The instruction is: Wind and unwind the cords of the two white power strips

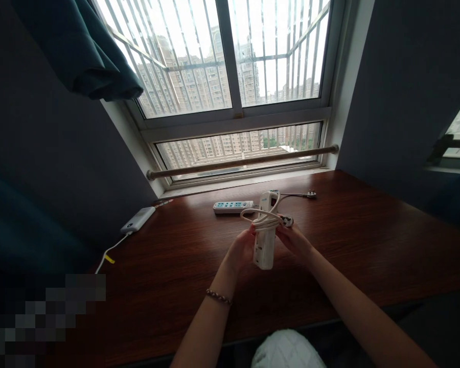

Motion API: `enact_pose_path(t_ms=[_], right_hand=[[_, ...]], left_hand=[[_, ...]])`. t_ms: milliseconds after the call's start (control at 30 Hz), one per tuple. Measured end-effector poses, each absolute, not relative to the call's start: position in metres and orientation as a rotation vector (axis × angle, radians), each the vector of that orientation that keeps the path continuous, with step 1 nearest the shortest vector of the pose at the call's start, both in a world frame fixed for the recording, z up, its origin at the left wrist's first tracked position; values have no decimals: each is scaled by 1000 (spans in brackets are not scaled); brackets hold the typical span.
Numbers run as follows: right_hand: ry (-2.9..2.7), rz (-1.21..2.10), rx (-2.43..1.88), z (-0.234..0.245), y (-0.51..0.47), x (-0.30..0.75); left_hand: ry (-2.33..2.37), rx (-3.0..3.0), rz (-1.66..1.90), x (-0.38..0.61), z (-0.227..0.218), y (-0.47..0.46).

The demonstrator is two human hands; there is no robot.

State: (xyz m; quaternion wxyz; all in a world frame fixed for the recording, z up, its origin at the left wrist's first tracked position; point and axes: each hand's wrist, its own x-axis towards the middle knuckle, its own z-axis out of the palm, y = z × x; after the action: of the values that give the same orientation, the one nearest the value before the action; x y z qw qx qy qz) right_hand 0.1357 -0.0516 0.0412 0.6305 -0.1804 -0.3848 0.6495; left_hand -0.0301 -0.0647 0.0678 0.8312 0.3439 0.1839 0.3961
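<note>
A white power strip (265, 240) is held upright above the dark wooden desk (168, 266), its white cord (261, 220) wound in loops around its upper half. My left hand (242, 250) is closed around the strip's left side. My right hand (294, 237) grips the right side, fingers pinching the cord near its plug (286, 221).
A second white power strip (233, 206) lies on the desk near the window, its cord running right to a plug (311, 193). A white power bank (137, 220) with a cable lies at the desk's left. A wooden rail (241, 162) crosses the window sill.
</note>
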Motion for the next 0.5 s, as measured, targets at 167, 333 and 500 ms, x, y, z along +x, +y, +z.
enact_pose_path(t_ms=[167, 333, 500], right_hand=[[-892, 1496, -382, 43, -53, 136], [-864, 1483, -386, 42, -51, 136], [-834, 1480, -395, 43, -52, 136]], left_hand=[[344, 647, 866, -35, 69, -65], [444, 692, 874, -28, 69, -66], [591, 750, 905, -22, 67, -67]])
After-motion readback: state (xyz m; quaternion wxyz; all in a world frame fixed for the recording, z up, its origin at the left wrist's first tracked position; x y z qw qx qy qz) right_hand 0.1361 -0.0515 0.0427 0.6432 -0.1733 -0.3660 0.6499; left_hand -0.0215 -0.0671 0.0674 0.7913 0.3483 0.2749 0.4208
